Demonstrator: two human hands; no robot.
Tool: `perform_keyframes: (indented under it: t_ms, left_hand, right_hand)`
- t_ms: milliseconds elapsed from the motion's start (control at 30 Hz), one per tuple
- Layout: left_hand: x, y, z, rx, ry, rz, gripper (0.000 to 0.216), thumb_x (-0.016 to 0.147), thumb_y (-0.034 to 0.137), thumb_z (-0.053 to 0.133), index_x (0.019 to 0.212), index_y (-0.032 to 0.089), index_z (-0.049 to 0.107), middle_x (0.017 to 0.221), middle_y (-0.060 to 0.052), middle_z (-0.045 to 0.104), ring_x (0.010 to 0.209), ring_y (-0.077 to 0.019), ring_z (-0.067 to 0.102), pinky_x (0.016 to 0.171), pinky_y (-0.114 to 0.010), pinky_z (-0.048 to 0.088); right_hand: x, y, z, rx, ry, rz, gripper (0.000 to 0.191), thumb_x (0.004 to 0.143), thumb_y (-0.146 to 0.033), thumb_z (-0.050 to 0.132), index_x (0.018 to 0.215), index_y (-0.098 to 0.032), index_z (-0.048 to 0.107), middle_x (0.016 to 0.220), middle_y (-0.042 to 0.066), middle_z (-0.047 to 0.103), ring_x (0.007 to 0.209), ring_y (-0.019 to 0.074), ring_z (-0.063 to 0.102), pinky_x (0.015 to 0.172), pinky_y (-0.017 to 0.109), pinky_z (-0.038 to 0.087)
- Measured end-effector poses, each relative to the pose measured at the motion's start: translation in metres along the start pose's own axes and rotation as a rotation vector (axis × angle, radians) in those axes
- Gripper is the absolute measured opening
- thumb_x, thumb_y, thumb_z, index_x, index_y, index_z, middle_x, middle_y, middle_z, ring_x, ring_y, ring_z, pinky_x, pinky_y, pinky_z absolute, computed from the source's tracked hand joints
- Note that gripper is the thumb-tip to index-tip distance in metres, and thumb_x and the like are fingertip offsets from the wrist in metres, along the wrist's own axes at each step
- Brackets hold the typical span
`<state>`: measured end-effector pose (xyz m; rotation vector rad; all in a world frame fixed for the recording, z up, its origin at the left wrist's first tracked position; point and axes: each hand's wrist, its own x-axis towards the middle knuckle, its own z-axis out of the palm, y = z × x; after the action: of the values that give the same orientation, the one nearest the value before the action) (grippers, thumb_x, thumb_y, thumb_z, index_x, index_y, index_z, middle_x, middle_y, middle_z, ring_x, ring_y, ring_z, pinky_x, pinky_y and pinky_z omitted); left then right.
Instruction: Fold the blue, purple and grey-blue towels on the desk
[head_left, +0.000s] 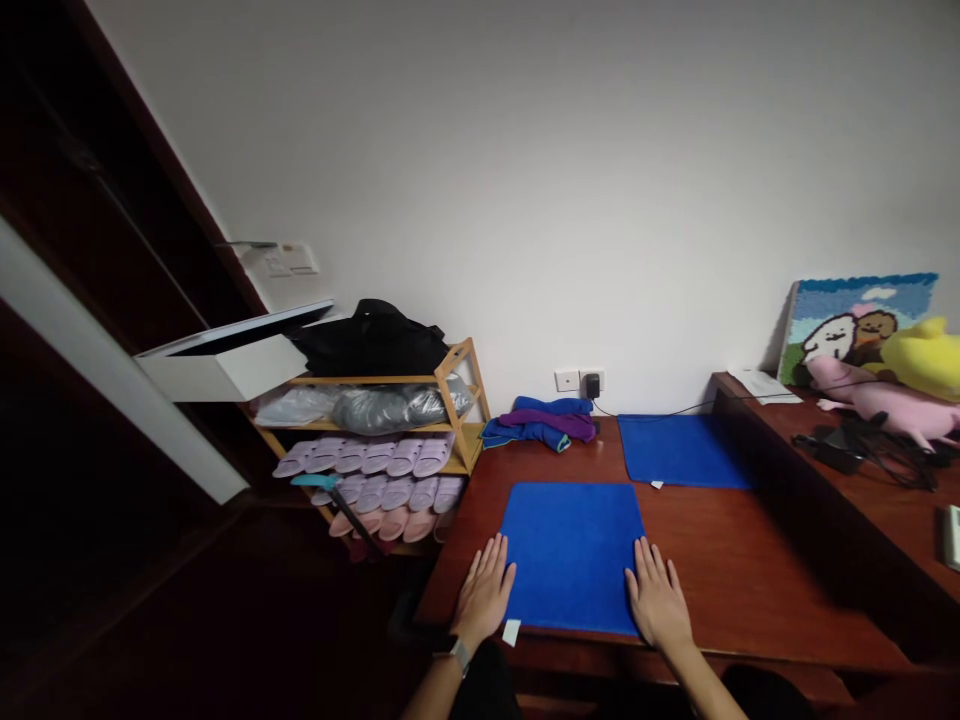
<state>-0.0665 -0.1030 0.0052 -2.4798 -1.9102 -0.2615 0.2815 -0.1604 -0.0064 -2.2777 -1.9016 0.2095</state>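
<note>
Sideways, tabletop [739, 570] extends past left hand [485, 590] and right hand [659, 597] at cloth's [572, 555] edges.

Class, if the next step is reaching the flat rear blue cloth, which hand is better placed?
Probably the right hand: it lies at the right side of the near cloth, closer to the rear cloth than the left hand.

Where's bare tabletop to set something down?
Bare tabletop: between the right hand, rear blue cloth and dark panel; a narrow strip left of the front blue cloth, beyond the left hand. Crumpled cloths crowd the back-left corner.
</note>
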Motion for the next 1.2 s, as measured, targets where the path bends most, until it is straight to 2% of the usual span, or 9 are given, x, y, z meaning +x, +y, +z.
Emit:
perform_keyframes:
  t_ms: [200,467,567,633,767,867,967,1100,1200]
  left_hand:
    - [-0.002,0.001,0.007,0.023,0.059,0.007,0.062,0.107,0.051,0.021,0.163,0.025,0.016,0.167,-0.003,0.029,0.154,-0.0217,0.027,0.127,-0.046,0.024]
    - [0.003,0.002,0.000,0.032,0.056,0.004,0.062,0.106,0.049,0.022,0.162,0.023,0.021,0.166,-0.004,0.032,0.153,-0.0230,0.030,0.126,-0.048,0.026]
    - [0.005,0.041,-0.010,0.007,0.127,0.050,0.061,0.107,0.046,0.022,0.163,0.022,0.014,0.167,-0.005,0.029,0.154,-0.0230,0.028,0.127,-0.048,0.025]
    - [0.003,0.088,-0.014,-0.048,0.136,0.182,0.061,0.108,0.043,0.022,0.163,0.023,0.008,0.169,-0.004,0.025,0.155,-0.0227,0.025,0.127,-0.047,0.026]
    - [-0.003,0.184,-0.007,-0.176,0.042,0.472,0.063,0.108,0.042,0.025,0.162,0.028,-0.003,0.170,0.000,0.017,0.155,-0.0229,0.024,0.127,-0.046,0.028]
    - [-0.005,0.215,0.007,-0.205,-0.005,0.474,0.063,0.108,0.044,0.024,0.161,0.027,-0.005,0.169,-0.001,0.018,0.155,-0.0236,0.023,0.127,-0.048,0.028]
    - [-0.004,0.190,0.011,-0.179,-0.039,0.388,0.063,0.107,0.048,0.022,0.162,0.026,0.002,0.169,-0.003,0.019,0.156,-0.0245,0.022,0.128,-0.049,0.026]
    - [-0.005,0.101,-0.001,-0.079,-0.074,0.176,0.066,0.106,0.056,0.022,0.163,0.022,0.018,0.168,-0.005,0.023,0.155,-0.0248,0.022,0.128,-0.049,0.024]
    - [-0.012,0.035,-0.003,-0.024,-0.051,0.040,0.067,0.106,0.056,0.023,0.162,0.019,0.021,0.167,-0.006,0.026,0.155,-0.0234,0.023,0.127,-0.046,0.026]
  right_hand:
    - [-0.009,-0.001,-0.007,0.001,0.020,-0.010,0.071,0.101,-0.048,0.016,0.161,-0.012,0.023,0.168,0.004,0.021,0.156,0.0253,0.019,0.128,0.048,0.014]
    - [-0.040,0.009,0.015,0.042,0.079,-0.058,0.069,0.102,-0.049,0.016,0.160,-0.015,0.030,0.167,0.002,0.022,0.156,0.0256,0.018,0.128,0.049,0.014]
    - [-0.041,0.008,0.013,0.041,0.054,-0.057,0.068,0.102,-0.050,0.016,0.160,-0.015,0.029,0.168,0.002,0.019,0.157,0.0250,0.017,0.129,0.048,0.014]
    - [-0.040,0.007,0.009,0.036,0.044,-0.045,0.068,0.103,-0.050,0.016,0.160,-0.015,0.027,0.168,0.003,0.018,0.157,0.0246,0.016,0.129,0.048,0.013]
    - [-0.041,0.008,0.006,0.018,0.017,-0.063,0.065,0.102,-0.045,0.018,0.160,-0.016,0.027,0.168,0.002,0.017,0.157,0.0247,0.015,0.129,0.049,0.013]
    - [-0.042,0.012,0.011,0.012,0.008,-0.093,0.063,0.101,-0.040,0.021,0.159,-0.017,0.030,0.168,0.001,0.016,0.157,0.0253,0.016,0.129,0.050,0.013]
    - [-0.040,0.014,0.019,0.017,0.051,-0.111,0.064,0.102,-0.045,0.019,0.158,-0.017,0.034,0.167,0.002,0.019,0.156,0.0271,0.017,0.128,0.051,0.014]
    - [-0.038,0.015,0.028,0.043,0.128,-0.088,0.069,0.103,-0.052,0.016,0.158,-0.014,0.033,0.167,0.005,0.024,0.156,0.0274,0.021,0.128,0.051,0.017]
    - [-0.038,0.016,0.033,0.063,0.165,-0.090,0.070,0.103,-0.054,0.014,0.158,-0.015,0.034,0.166,0.006,0.027,0.155,0.0271,0.024,0.128,0.051,0.018]
